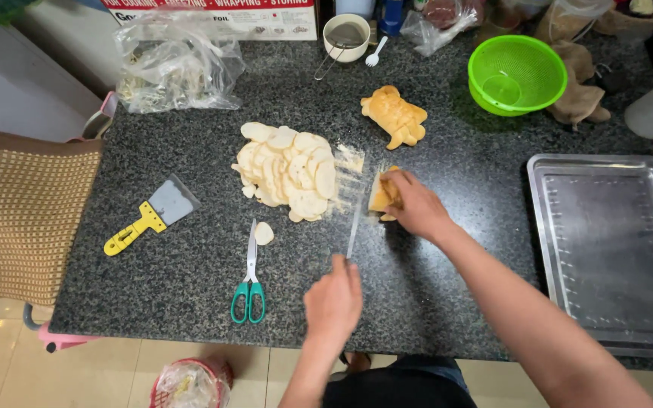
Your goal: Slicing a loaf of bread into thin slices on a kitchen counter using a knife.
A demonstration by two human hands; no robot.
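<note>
My left hand (334, 300) is closed on the handle of a knife (354, 230) whose blade points away from me toward a yellow loaf piece (378, 198). My right hand (416, 205) presses down on that piece and grips it, partly covering it. Just left of the blade lies a pile of thin pale slices (289, 172) on the dark speckled counter (190, 264). A second, uncut loaf (394, 115) rests farther back. One stray slice (264, 233) lies near the scissors.
Green-handled scissors (249, 276) and a yellow-handled scraper (149, 215) lie at left. A metal tray (614, 249) sits at right, a green colander (515, 73) behind it. A plastic bag (175, 68), a cup with a strainer (345, 36) and a woven cloth (32, 211) are also nearby.
</note>
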